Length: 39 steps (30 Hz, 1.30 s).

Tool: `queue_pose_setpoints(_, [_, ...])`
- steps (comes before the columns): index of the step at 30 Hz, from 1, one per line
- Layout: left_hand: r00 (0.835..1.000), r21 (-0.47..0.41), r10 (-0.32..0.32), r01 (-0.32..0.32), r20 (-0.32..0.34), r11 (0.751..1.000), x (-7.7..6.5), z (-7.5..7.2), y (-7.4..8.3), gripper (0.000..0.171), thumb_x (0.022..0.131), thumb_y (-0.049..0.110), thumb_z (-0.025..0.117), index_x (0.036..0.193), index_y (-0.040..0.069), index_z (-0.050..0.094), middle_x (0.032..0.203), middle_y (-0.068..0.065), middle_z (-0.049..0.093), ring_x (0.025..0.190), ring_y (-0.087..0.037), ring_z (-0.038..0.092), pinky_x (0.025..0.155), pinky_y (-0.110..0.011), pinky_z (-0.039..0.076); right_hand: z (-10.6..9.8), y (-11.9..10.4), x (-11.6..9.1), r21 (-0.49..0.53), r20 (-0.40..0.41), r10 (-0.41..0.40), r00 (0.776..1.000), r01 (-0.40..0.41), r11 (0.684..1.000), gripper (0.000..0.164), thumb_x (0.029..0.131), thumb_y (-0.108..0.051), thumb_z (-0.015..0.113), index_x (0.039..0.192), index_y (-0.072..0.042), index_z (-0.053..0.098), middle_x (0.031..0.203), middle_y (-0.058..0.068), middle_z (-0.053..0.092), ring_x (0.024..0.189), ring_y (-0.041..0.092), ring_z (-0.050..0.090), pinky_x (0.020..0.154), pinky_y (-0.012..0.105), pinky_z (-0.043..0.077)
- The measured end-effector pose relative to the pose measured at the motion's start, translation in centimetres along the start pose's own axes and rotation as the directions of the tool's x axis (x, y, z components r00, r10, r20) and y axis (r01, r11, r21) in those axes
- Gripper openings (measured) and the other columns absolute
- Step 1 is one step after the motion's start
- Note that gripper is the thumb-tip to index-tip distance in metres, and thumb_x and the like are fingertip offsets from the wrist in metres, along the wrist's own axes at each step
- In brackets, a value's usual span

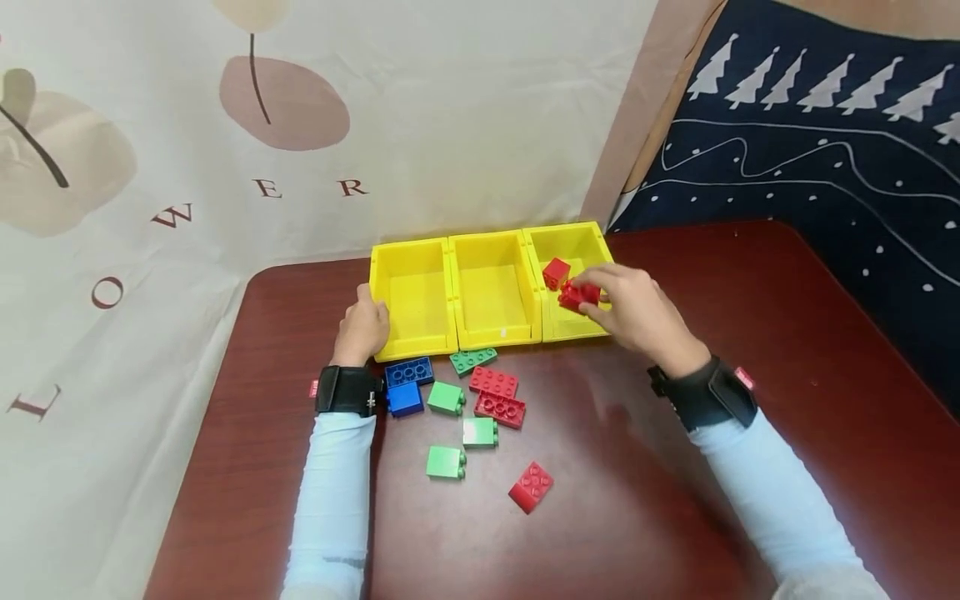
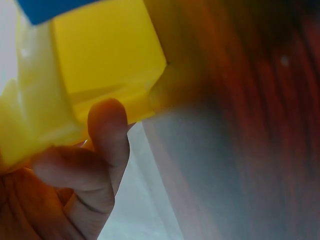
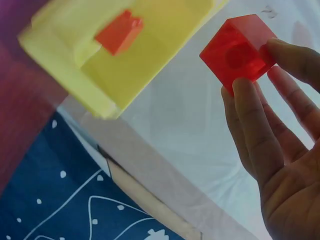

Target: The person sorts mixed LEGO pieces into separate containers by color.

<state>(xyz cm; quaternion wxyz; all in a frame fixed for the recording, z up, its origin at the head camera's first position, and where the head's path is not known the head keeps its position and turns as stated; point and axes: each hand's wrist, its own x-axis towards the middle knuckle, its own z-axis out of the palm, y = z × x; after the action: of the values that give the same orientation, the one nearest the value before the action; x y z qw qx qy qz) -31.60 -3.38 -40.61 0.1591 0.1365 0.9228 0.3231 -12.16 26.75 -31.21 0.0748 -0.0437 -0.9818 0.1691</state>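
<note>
Three yellow bins stand joined in a row: a left bin (image 1: 416, 304), a middle bin (image 1: 491, 296) and a right bin (image 1: 577, 242). My left hand (image 1: 362, 329) grips the left bin's outer side wall; in the left wrist view its thumb and a finger lie around the yellow edge. Over the right bin, my right hand (image 1: 637, 308) pinches a red toy brick (image 3: 235, 52) between thumb and fingertips, its hollow underside showing in the right wrist view. Another red brick (image 1: 556, 273) lies inside that bin.
In front of the bins lie blue bricks (image 1: 405, 400), several green bricks (image 1: 446, 462) and red bricks (image 1: 500, 410) on the dark red table (image 1: 615, 517). One red brick (image 1: 531, 487) sits nearer me. A pale cloth (image 1: 480, 125) hangs behind the table.
</note>
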Motion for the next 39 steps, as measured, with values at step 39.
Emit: queue_pose_setpoints(39, [1.000, -0.022, -0.006, 0.005, -0.005, 1.000, -0.4, -0.1, -0.1, 0.046, 0.107, 0.027, 0.036, 0.145, 0.006, 0.022, 0.110, -0.023, 0.054, 0.086, -0.036, 0.061, 0.087, -0.046, 0.055, 4.7, 3.2, 7.2, -0.108, 0.368, 0.175, 0.913, -0.145, 0.984, 0.034, 0.082, -0.009, 0.079, 0.113, -0.005, 0.067, 0.102, 0.013, 0.064, 0.096, 0.031, 0.055, 0.088, 0.040, 0.051])
